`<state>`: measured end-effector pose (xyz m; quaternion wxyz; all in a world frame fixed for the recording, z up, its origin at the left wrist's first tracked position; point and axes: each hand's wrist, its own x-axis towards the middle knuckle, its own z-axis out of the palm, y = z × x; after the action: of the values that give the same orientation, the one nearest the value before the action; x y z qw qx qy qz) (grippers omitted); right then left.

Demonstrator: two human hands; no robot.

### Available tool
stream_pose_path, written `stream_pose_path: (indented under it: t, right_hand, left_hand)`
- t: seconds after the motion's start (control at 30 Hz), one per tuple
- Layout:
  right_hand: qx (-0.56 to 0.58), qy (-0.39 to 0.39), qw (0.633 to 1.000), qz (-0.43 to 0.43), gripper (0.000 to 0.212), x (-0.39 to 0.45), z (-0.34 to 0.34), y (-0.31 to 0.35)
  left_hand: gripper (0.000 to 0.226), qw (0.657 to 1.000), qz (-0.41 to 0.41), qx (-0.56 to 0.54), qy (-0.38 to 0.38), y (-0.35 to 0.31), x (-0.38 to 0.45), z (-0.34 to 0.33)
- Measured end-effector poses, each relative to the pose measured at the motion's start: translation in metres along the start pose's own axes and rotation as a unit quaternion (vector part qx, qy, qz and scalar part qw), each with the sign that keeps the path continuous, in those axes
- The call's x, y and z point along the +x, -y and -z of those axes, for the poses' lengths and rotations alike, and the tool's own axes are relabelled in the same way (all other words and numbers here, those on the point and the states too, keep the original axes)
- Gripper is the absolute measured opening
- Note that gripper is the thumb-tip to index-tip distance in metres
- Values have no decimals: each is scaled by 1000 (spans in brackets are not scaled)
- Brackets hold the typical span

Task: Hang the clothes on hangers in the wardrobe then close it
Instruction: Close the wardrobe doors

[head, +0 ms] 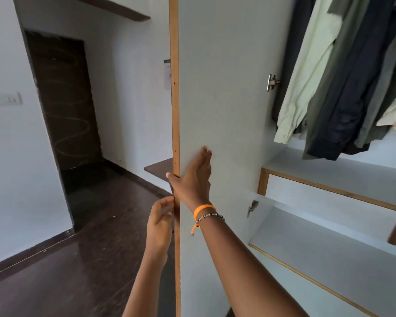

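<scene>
Right hand (196, 179) lies flat on the white wardrobe door (222, 99), thumb hooked over its wooden edge; left hand (161, 219) pinches that edge, likely to swing it shut on the hung shirts (343, 83).

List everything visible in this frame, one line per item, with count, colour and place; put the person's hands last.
White wardrobe door with wooden edge: one, open, centre.
Hanging clothes: several, pale green, olive, navy, upper right inside wardrobe.
White wood-trimmed wardrobe shelves: two, lower right.
Metal hinges: two, silver, door's inner side.
Dark brown room door: one, left.
White wall switch plate: one, far left.
Left hand: fingers at door's edge.
Right hand: flat on door's inner face, orange thread and beaded bracelet on wrist.
</scene>
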<state>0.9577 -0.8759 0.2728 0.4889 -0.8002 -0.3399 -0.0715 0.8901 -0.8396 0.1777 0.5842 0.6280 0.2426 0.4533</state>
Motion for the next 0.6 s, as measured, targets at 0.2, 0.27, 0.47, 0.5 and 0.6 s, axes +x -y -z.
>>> stream_pose_path:
  t: [0.2, 0.27, 0.47, 0.5, 0.6]
  right_hand:
    - [-24, 5, 1000, 2, 105, 0, 2, -1]
    - [-28, -7, 999, 15, 105, -6, 10, -9]
    - [-10, -54, 998, 28, 91, -34, 61, -47]
    - [7, -59, 998, 29, 84, -40, 73, -53]
    - [31, -88, 995, 35, 58, -56, 111, -75]
  left_hand:
    - [35, 997, 34, -65, 18, 6, 9, 1]
    - [32, 994, 48, -91, 40, 7, 7, -4]
    - [18, 982, 64, -117, 131, 16, -6, -47]
    - [18, 979, 54, -104, 165, 18, -9, -57]
    - [22, 957, 15, -99, 271, 14, -21, -86]
